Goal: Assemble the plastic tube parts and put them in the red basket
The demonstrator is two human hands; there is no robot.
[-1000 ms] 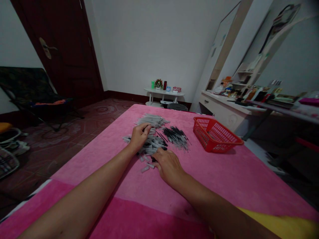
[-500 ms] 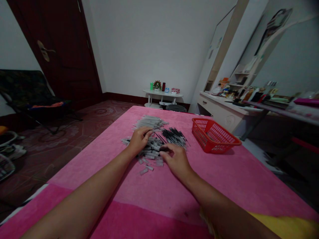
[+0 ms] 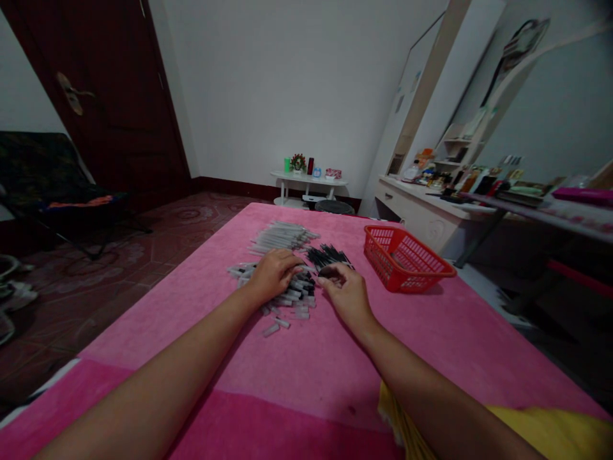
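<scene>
My left hand [image 3: 274,276] is closed over a heap of loose pen parts [image 3: 299,295], with a pale pen barrel [image 3: 307,268] reaching from its fingertips toward my right hand [image 3: 345,291]. The right thumb and fingers are pinched together by the barrel's end; what they hold is too small and dark to make out. Behind the left hand lies a pile of whitish pen barrels [image 3: 282,236]. Just beyond the right hand is a bunch of thin black-tipped refills [image 3: 328,254]. Several clear pen caps [image 3: 271,330] are scattered in front of the heap.
A red plastic basket [image 3: 407,268] stands to the right on the pink cloth [image 3: 297,377] covering the surface. Yellow fabric [image 3: 541,428] lies at the near right. Further back are a small white table [image 3: 306,179] and a cluttered dresser [image 3: 426,204].
Both hands have come closer together, the right one shifting slightly up and away from the heap. A pale barrel now shows between them. The view has turned slightly right.
</scene>
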